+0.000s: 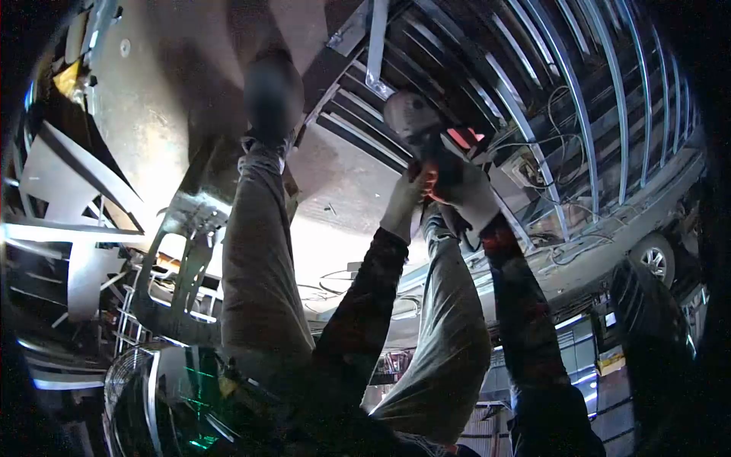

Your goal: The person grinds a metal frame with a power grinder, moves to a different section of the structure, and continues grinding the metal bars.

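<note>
Both of my hands are together ahead of me, over my lower right leg. My left hand (407, 196) is closed, its fingers bent at the orange-lit part of a dark hand tool (448, 164) with red patches. My right hand (474, 202) wraps the near side of the same tool, its fingers partly hidden. I cannot tell the tool's exact kind. Just beyond it is a rounded grey shape (411, 114), in line with my right leg (449, 320). My left leg (259, 244) stretches forward to a blurred dark shoe (272, 95).
A pale, brightly lit metal panel (343, 179) lies under and around my feet. To the right stands a frame of metal bars (579, 99) with loose cables (560, 145). Cut sheet-metal pieces (72, 179) and a slotted bracket (179, 251) are at left. A vehicle wheel (653, 259) shows far right.
</note>
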### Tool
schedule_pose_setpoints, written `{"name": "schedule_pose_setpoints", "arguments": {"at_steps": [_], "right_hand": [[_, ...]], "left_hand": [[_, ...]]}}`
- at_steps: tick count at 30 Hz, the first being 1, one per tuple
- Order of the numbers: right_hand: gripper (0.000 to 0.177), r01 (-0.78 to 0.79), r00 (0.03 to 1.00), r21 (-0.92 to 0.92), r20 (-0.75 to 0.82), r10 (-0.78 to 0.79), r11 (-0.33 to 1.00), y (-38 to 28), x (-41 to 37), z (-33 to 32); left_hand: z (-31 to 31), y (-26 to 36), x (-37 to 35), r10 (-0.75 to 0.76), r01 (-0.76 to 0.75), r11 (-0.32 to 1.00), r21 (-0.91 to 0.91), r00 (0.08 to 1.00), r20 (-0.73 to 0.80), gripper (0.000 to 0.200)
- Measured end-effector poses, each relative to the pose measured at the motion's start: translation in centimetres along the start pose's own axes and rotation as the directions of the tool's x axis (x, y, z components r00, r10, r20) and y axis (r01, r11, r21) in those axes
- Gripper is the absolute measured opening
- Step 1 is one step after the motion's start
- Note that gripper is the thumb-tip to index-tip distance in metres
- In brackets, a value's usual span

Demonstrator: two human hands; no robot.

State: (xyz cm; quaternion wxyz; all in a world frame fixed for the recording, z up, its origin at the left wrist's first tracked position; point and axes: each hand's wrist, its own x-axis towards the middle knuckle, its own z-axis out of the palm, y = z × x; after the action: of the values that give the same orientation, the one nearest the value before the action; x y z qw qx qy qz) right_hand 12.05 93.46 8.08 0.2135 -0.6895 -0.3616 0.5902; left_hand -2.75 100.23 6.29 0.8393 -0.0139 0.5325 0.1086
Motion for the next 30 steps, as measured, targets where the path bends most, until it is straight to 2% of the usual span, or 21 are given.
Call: {"name": "schedule_pose_setpoints", "arguments": {"at_steps": [1,2,3,4,5,7,8,10,12,13,14,15,16,19,21,22,24,27,28,29,30], "right_hand": [[0.055,-0.111,0.993,0.171,0.065,0.101,0.979,0.8,0.5,1.0],[0.057,-0.232,0.971,0.323,0.129,0.2,0.917,1.5,1.1,1.9],[0.057,-0.241,0.962,0.038,0.145,0.233,0.97,-2.2,2.6,0.4],[0.055,-0.174,0.984,0.003,0.045,0.173,0.985,-3.3,3.4,0.3],[0.059,-0.058,0.995,0.673,-0.018,0.094,0.737,1.3,4.2,3.8],[0.062,-0.056,0.997,0.583,-0.003,0.071,0.811,-0.1,5.1,3.3],[0.061,-0.063,0.996,0.401,-0.036,0.085,0.914,0.0,5.0,3.3],[0.059,-0.06,0.992,0.23,-0.095,0.084,0.971,-0.6,4.1,3.0],[0.058,-0.128,0.985,0.357,-0.063,0.161,0.925,1.7,3.1,4.2],[0.056,-0.151,0.981,0.392,-0.056,0.188,0.907,3.4,2.6,5.2],[0.053,-0.201,0.976,0.284,-0.022,0.216,0.937,3.3,2.5,4.7],[0.054,-0.227,0.962,0.323,-0.073,0.264,0.919,0.6,2.5,3.6],[0.056,-0.119,0.989,0.111,-0.077,0.128,0.987,1.3,3.2,3.5],[0.06,-0.15,0.987,0.083,-0.044,0.154,0.985,3.9,4.0,4.2],[0.06,-0.164,0.972,0.543,-0.052,0.229,0.824,2.5,4.4,4.6],[0.061,-0.16,0.974,0.399,-0.084,0.21,0.903,2.1,3.0,3.7],[0.062,-0.204,0.969,0.355,-0.056,0.239,0.912,1.2,2.8,2.8],[0.063,-0.134,0.987,0.237,-0.052,0.15,0.962,0.7,3.8,2.6],[0.063,-0.187,0.976,0.203,-0.074,0.206,0.961,1.5,4.0,3.1],[0.063,-0.179,0.977,0.206,-0.08,0.199,0.962,1.5,4.2,3.5],[0.064,-0.161,0.974,0.344,-0.096,0.205,0.925,1.5,4.2,3.7]], "left_hand": [[-0.8,-0.6,0.7,0.003,0.027,0.95,0.31,0.995,-0.097,0.034],[-1.8,-1.2,2.0,0.055,-0.013,0.94,0.341,0.992,-0.113,0.034],[0.1,0.6,1.9,0.069,0.016,0.916,0.402,0.978,-0.198,0.031],[0.1,0.2,2.8,0.206,-0.09,0.884,0.459,0.956,-0.208,0.029],[0.1,0.0,3.6,0.342,-0.191,0.834,0.518,0.915,-0.213,0.028],[-0.5,1.1,4.5,0.38,-0.218,0.782,0.584,0.909,-0.17,0.028],[-1.1,0.9,4.4,0.412,-0.242,0.728,0.641,0.902,-0.127,0.028],[-1.2,-0.2,3.4,0.378,-0.216,0.75,0.625,0.916,-0.138,0.028],[1.2,0.3,2.2,0.402,-0.208,0.711,0.672,0.904,-0.146,0.024],[0.4,-1.1,2.7,0.517,-0.382,0.69,0.615,0.855,-0.049,0.02],[0.6,-0.7,2.6,0.482,-0.326,0.683,0.653,0.873,-0.068,0.019],[0.7,-0.4,2.5,0.447,-0.268,0.675,0.688,0.89,-0.092,0.018],[0.8,0.0,3.0,0.448,-0.265,0.673,0.69,0.889,-0.095,0.018],[-0.1,-0.2,4.4,0.476,-0.319,0.565,0.761,0.879,0.015,0.025],[0.5,-0.5,4.6,0.549,-0.345,0.559,0.754,0.835,-0.025,0.022],[0.4,-0.9,3.8,0.487,-0.333,0.603,0.725,0.874,-0.004,0.023],[0.6,-0.6,3.4,0.469,-0.326,0.606,0.726,0.883,0.005,0.022],[-0.2,-0.4,4.1,0.46,-0.32,0.58,0.749,0.887,0.022,0.018],[-0.4,-0.2,4.5,0.467,-0.33,0.553,0.765,0.883,0.044,0.016],[-0.6,-0.1,4.7,0.471,-0.336,0.546,0.768,0.881,0.051,0.016],[-0.6,-0.2,4.9,0.483,-0.347,0.562,0.751,0.875,0.043,0.015]]}}
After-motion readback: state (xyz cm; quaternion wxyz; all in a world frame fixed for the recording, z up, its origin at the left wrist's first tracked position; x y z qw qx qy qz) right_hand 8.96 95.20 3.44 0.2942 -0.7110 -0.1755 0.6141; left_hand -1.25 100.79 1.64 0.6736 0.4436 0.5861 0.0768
